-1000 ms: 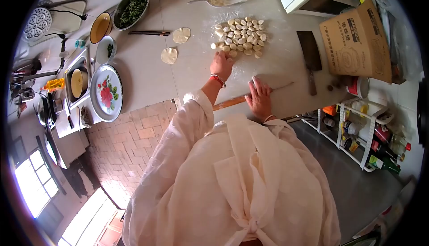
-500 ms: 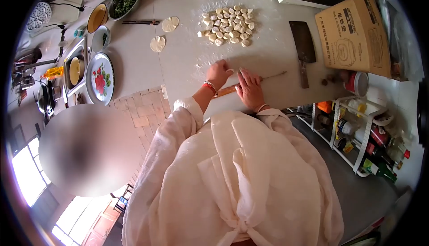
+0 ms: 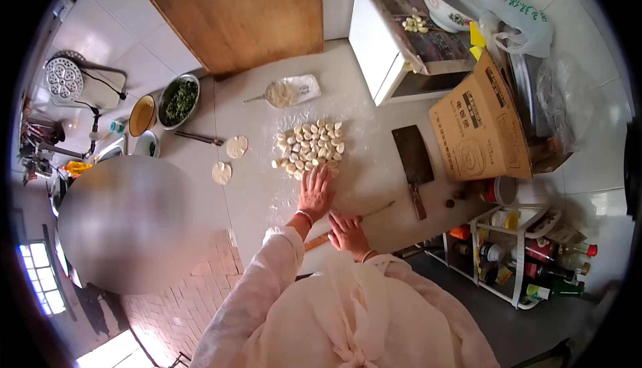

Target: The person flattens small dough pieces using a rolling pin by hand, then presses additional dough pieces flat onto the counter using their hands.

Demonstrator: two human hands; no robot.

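Note:
My left hand (image 3: pixel 315 193) reaches forward with fingers stretched out, its fingertips at the near edge of a cluster of small dough pieces (image 3: pixel 309 142). Under my right hand (image 3: pixel 349 234) lies a wooden rolling pin (image 3: pixel 316 242), with the fingers curled over it. The pin's thin far end sticks out to the right. Two flat round dough wrappers, one (image 3: pixel 237 146) behind the other (image 3: pixel 222 173), lie left of the cluster. White flour dusts the table around the pieces.
A cleaver (image 3: pixel 412 157) lies to the right, near a cardboard box (image 3: pixel 481 127). At the back is a scoop (image 3: pixel 281 95) of flour. Chopsticks (image 3: pixel 198 138) and a bowl of chopped greens (image 3: pixel 180 102) are on the left. A bottle rack (image 3: pixel 476 254) stands lower right. Another person is at left, blurred.
My left hand has moved forward, away from the rolling pin, to the dough pieces, and its fingers have straightened. The right hand stays on the pin. The view has tilted up.

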